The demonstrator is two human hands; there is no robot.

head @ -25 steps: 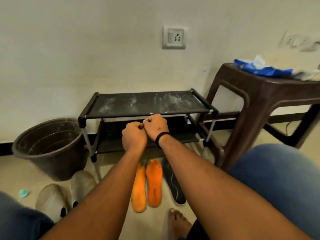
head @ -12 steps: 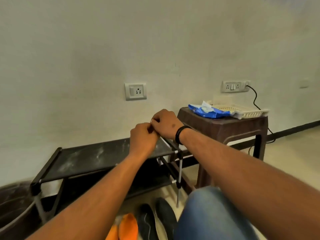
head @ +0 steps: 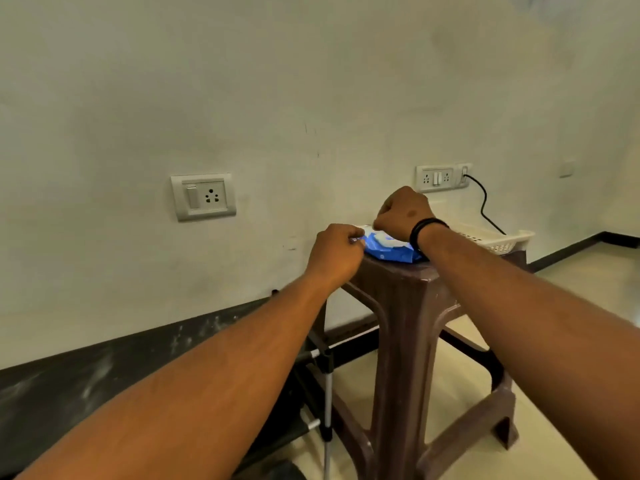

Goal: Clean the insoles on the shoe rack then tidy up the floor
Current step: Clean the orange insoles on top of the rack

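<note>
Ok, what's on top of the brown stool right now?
On the stool: a blue wipes pack, with a white basket behind it. Both hands are at the pack, left hand and right hand, hiding part of it. The basket's contents can't be seen.

My left hand (head: 334, 252) and right hand (head: 405, 213) cover part of the blue packet (head: 388, 251) on the stool (head: 408, 323), and I can't tell whether my curled fingers grip it or only hover over it. My arms hide much of the shoe rack (head: 86, 379), which the left edge cuts off. The basket (head: 495, 240) sits partly behind my right wrist.
</note>
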